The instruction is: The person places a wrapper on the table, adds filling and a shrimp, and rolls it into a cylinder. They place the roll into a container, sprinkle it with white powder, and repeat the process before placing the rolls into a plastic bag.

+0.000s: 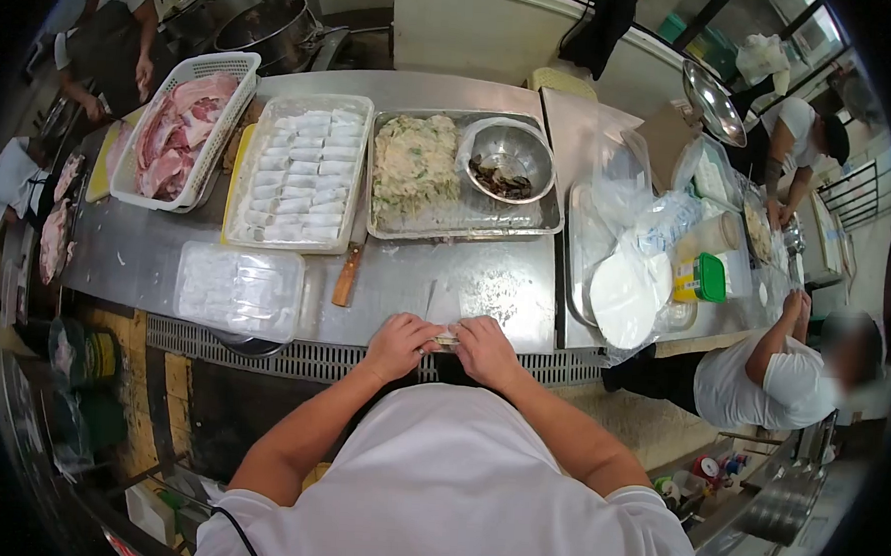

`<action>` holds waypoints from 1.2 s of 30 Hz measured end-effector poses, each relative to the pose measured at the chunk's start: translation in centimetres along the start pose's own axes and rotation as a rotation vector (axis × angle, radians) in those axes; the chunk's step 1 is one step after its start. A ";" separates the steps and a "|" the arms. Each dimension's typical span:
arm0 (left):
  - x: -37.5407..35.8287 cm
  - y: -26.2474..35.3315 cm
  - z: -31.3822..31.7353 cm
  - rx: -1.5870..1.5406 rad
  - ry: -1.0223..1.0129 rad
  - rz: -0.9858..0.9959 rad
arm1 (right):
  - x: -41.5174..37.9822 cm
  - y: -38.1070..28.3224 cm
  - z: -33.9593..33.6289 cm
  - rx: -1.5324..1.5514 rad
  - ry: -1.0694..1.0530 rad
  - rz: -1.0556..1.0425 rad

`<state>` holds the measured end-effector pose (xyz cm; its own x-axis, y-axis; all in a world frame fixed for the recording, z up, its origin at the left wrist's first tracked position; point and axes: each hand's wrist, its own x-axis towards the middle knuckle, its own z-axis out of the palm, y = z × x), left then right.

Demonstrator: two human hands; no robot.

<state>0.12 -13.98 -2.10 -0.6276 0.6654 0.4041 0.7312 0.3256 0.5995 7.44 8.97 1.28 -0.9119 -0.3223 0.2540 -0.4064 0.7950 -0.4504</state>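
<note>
At the front edge of the steel table, my left hand [401, 347] and my right hand [486, 350] pinch the two ends of a small roll [447, 339], a spring roll by its look. Its thin whitish wrapper [444, 304] lies flat on the steel just beyond my fingers. Behind stands a metal tray [468, 219] with a pale filling [414, 162] flecked with green, and a steel bowl [527, 147] holding dark pieces. To the left, a white plastic tray [364, 125] carries rows of finished white rolls [301, 177].
A wooden-handled knife [346, 276] lies left of my hands, beside a clear plastic box [238, 291]. Raw meat fills a white basket [244, 67] at the far left. On the right are round white wrappers [624, 296] in plastic and a green-lidded tub [709, 278]. Other people work around.
</note>
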 end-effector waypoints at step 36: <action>3.8 -1.9 -0.3 0.058 -0.097 -0.183 | 4.0 2.5 0.3 -0.081 -0.065 0.054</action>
<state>-3.75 -12.27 -1.50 -0.7250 0.6519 0.2222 0.6231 0.4835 0.6147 2.81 9.48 0.89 -0.9352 -0.3084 0.1741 -0.3530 0.8502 -0.3905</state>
